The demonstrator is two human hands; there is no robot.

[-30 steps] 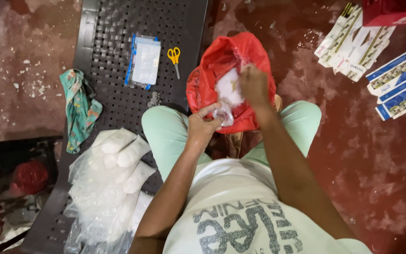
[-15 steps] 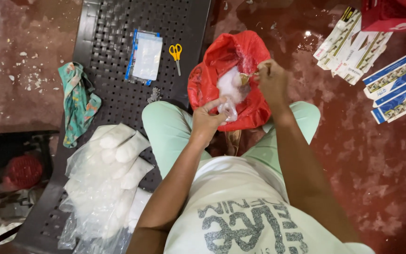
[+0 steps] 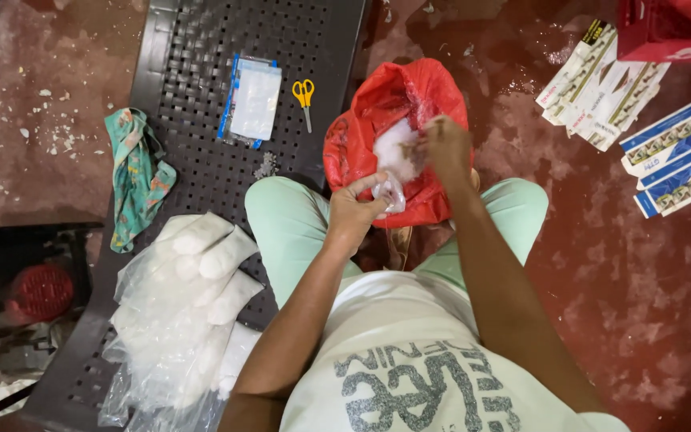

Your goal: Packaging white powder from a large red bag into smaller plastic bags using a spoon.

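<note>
A red plastic bag (image 3: 377, 112) full of white fluffy material rests between my knees, its mouth open. My left hand (image 3: 355, 210) grips a small clear plastic pouch (image 3: 392, 192) at the bag's near edge. My right hand (image 3: 444, 146) is over the bag's mouth, fingers pinched on a tuft of the white material (image 3: 395, 150) pulled up from inside. I sit on a dark perforated bench (image 3: 201, 48) in pale green trousers.
On the bench lie yellow-handled scissors (image 3: 304, 94), a stack of small clear pouches with blue edges (image 3: 251, 100) and a large clear bag of white rolls (image 3: 181, 304). A patterned green cloth (image 3: 133, 172) hangs off the bench's left side. Flat cartons (image 3: 641, 120) lie on the red floor at the right.
My right hand has lifted out of the red bag and moved right, drawing a tuft of white material up with it. My left hand stays on the small pouch.
</note>
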